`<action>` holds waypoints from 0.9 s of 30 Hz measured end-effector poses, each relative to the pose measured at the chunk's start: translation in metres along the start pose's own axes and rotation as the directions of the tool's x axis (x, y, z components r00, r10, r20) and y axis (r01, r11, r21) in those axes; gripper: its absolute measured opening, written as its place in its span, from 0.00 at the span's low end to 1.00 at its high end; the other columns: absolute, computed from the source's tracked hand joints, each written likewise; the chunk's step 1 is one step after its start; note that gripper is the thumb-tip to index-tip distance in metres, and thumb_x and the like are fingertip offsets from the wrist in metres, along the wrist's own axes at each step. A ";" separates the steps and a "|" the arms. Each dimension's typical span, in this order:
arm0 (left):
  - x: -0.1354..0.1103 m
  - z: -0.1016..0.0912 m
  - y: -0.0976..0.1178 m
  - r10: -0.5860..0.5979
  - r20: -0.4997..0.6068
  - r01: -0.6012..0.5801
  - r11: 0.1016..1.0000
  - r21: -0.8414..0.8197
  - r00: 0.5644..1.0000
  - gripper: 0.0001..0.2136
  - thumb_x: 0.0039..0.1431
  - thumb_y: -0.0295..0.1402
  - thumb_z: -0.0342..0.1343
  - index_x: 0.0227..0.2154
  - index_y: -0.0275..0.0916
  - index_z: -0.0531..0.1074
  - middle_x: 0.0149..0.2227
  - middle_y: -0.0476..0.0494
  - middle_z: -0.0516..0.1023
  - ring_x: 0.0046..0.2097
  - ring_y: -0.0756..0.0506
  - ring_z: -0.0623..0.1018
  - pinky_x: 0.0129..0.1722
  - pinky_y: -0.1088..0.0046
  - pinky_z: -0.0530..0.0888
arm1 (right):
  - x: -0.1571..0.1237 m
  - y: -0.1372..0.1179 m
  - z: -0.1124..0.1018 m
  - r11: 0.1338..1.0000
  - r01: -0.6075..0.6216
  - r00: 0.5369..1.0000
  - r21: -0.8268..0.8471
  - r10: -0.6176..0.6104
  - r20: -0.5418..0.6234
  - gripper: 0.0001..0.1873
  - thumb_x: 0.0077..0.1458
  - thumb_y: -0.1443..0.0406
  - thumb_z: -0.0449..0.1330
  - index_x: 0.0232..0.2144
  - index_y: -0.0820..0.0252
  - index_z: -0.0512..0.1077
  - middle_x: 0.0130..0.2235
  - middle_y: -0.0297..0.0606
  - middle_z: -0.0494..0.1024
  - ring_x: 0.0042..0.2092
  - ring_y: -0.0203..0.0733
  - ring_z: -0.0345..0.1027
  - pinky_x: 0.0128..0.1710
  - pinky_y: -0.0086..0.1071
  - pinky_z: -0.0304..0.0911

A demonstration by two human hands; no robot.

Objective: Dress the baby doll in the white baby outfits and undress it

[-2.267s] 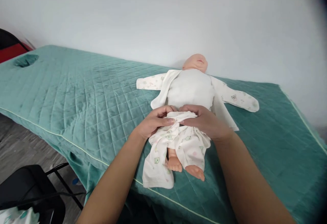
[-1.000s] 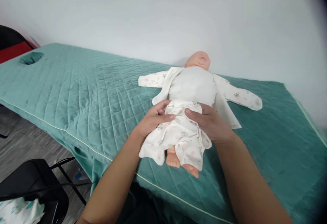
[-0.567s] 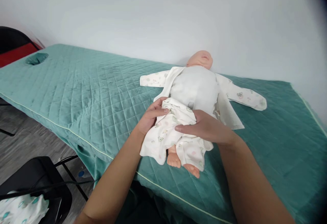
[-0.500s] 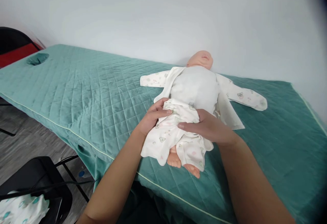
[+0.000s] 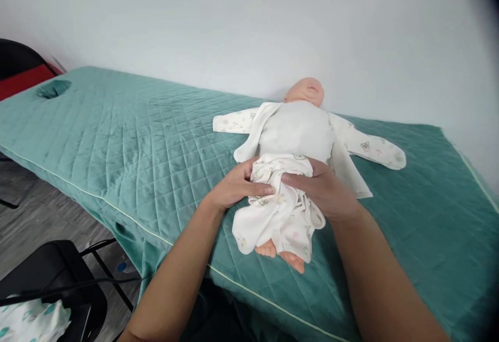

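A baby doll [image 5: 299, 129] lies on its back on the green quilted table [image 5: 128, 139], head toward the wall. It wears an unfastened white printed top, sleeves spread to both sides. White printed trousers [image 5: 280, 204] are bunched around its hips and legs, bare feet [image 5: 281, 253] sticking out below. My left hand [image 5: 235, 188] pinches the trousers' waist on the doll's left side. My right hand [image 5: 326, 191] grips the same waistband from the other side, fingers curled into the cloth.
The table has a face hole [image 5: 52, 88] at its far left end and a wall right behind it. A black chair [image 5: 47, 285] stands on the floor at lower left with a printed cloth [image 5: 33, 321] on it. A red object [image 5: 19, 79] sits at far left.
The trousers have been drawn up from the doll's thighs to its hips and are now more bunched. Both hands stayed at the waistband. The loose left trouser leg has gathered inward.
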State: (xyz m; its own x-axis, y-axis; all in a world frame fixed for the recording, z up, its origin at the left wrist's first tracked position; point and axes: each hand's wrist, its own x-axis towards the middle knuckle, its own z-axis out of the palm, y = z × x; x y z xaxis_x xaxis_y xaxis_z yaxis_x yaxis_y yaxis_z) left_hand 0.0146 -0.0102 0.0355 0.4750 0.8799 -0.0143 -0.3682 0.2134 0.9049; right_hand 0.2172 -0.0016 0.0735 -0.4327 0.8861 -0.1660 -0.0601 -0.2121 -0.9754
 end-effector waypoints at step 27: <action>-0.121 0.138 -0.004 -0.274 -0.560 -0.070 0.854 -0.515 0.782 0.19 0.51 0.39 0.67 0.46 0.41 0.80 0.42 0.40 0.83 0.47 0.36 0.80 0.44 0.62 0.76 | -0.007 -0.004 0.004 0.551 0.184 0.980 -0.814 -0.039 0.195 0.05 0.49 0.67 0.58 0.29 0.56 0.75 0.33 0.34 0.80 0.37 0.43 0.71 0.37 0.34 0.60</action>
State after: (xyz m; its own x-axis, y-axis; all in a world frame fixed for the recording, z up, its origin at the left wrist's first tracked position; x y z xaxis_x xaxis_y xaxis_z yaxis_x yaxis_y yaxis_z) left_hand 0.0689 -0.1765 0.0928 0.0243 0.8673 -0.4972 -0.7593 0.3395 0.5551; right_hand 0.2175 -0.0088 0.0793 -0.5973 0.7962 -0.0965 0.6194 0.3816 -0.6861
